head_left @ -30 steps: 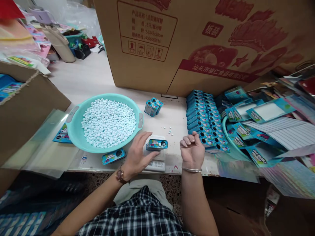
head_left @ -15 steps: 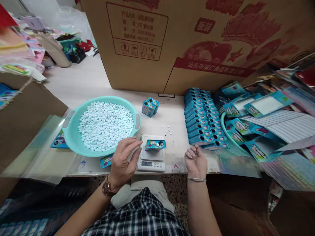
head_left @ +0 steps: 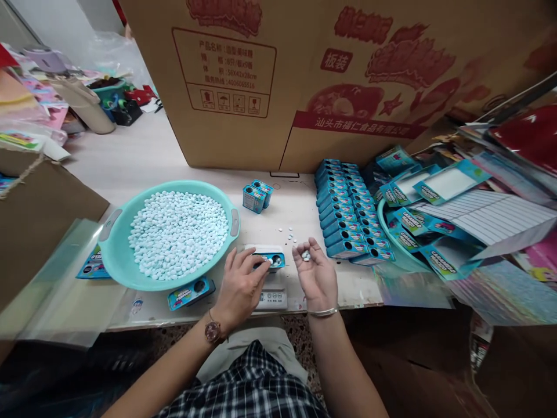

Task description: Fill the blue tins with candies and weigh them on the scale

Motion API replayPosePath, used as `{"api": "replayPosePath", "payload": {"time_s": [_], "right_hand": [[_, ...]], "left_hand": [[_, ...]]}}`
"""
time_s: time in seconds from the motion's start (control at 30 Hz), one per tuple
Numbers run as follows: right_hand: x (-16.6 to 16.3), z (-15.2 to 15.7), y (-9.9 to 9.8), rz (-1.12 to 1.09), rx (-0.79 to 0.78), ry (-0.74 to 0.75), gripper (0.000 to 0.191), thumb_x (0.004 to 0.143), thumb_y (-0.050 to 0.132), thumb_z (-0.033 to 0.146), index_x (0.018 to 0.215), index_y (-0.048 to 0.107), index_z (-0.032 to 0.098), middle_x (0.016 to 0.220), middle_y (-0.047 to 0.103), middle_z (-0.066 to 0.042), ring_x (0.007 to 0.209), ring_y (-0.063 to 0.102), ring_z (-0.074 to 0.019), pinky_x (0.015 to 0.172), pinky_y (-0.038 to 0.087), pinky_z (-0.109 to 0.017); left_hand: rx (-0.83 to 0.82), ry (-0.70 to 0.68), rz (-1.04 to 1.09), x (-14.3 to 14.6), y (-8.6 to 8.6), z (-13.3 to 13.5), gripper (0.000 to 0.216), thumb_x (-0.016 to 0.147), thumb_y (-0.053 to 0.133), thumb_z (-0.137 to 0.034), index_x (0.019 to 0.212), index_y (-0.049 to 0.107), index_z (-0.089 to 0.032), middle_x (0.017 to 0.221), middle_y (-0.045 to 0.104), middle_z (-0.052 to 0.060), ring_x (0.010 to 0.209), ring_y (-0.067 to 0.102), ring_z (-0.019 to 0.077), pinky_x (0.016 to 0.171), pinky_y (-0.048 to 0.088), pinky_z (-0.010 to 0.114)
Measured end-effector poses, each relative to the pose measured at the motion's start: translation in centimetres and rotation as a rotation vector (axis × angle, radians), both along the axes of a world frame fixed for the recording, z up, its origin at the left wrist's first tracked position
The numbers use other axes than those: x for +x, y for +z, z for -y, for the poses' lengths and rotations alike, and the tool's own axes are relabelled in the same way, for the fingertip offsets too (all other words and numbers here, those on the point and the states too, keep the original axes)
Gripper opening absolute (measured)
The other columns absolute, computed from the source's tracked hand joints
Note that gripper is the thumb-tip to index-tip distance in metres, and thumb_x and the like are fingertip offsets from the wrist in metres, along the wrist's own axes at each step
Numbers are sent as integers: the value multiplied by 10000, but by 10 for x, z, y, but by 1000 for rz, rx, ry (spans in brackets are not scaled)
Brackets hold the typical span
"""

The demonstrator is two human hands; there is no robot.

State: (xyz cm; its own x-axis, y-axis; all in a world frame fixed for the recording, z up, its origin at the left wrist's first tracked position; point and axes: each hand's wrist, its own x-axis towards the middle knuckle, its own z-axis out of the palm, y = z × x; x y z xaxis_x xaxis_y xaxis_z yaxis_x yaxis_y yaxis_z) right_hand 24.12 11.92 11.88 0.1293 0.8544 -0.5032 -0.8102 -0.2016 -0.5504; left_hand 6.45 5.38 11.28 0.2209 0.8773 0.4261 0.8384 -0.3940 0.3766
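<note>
A small blue candy box [head_left: 275, 259] with a round opening rests on the white digital scale [head_left: 274, 297]; pale candies show in its opening. My left hand [head_left: 242, 285] covers the box's left end, thumb on the near side and fingers on the far side, closed around it. Part of the scale's display is hidden behind that hand. Just right of the scale, my right hand [head_left: 318, 277] is turned palm up, its fingers curled around several pale candies [head_left: 306, 255]. A turquoise basin [head_left: 113, 264] full of the same candies stands to the left.
Another blue box [head_left: 191, 294] lies at the basin's near edge, and two more boxes [head_left: 253, 198] stand behind the scale. Rows of boxes [head_left: 343, 223] fill the right, beside a basin of packaging cards [head_left: 407, 229]. A large carton [head_left: 226, 133] blocks the back. Loose candies [head_left: 290, 237] dot the table.
My left hand has moved right onto the box on the scale. My right hand has come left towards the scale and opened somewhat, showing candies in the palm. The camera view has shifted slightly.
</note>
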Motion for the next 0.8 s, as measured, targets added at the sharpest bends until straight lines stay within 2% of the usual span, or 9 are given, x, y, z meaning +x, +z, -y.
{"api": "replayPosePath", "payload": {"time_s": [0.2, 0.3, 0.47, 0.63, 0.8], "right_hand": [[-27, -1, 9, 83, 160, 51, 209, 748, 650, 102, 936, 622, 186, 761, 649, 35, 780, 680, -124, 937, 523, -357], [-34, 0, 8, 149, 220, 50, 231, 738, 696, 154, 951, 616, 195, 771, 653, 34, 810, 691, -146, 970, 495, -388], [-42, 4, 8, 211, 305, 78, 239, 752, 717, 198, 968, 614, 200, 787, 659, 30, 829, 692, -150, 972, 477, -385], [-46, 8, 8, 267, 336, 94, 231, 770, 714, 223, 979, 621, 197, 799, 669, 24, 860, 698, -161, 988, 462, -392], [-46, 12, 6, 284, 341, 84, 221, 766, 718, 223, 962, 620, 197, 808, 682, 17, 904, 707, -173, 1035, 443, -428]], "left_hand": [[-45, -18, -55, 14, -3, -9, 276, 945, 498, -195, 1178, 633, -257, 1149, 653, 74, 1271, 473, 314, 1095, 283, 613], [-48, -30, 18, 14, -2, -11, 252, 947, 504, -206, 1154, 637, -260, 1145, 643, 66, 1268, 470, 302, 1090, 302, 602], [-14, 39, 195, 4, -2, -10, 193, 927, 550, -213, 1100, 635, -214, 1122, 633, 74, 1261, 474, 283, 1085, 348, 556], [-39, 41, 248, -3, -5, -9, 199, 919, 559, -202, 1105, 628, -208, 1111, 629, 76, 1238, 488, 281, 1072, 373, 552], [-27, 22, 310, -3, -8, -7, 228, 907, 563, -173, 1127, 620, -194, 1110, 622, 85, 1223, 495, 270, 1044, 435, 494]]}}
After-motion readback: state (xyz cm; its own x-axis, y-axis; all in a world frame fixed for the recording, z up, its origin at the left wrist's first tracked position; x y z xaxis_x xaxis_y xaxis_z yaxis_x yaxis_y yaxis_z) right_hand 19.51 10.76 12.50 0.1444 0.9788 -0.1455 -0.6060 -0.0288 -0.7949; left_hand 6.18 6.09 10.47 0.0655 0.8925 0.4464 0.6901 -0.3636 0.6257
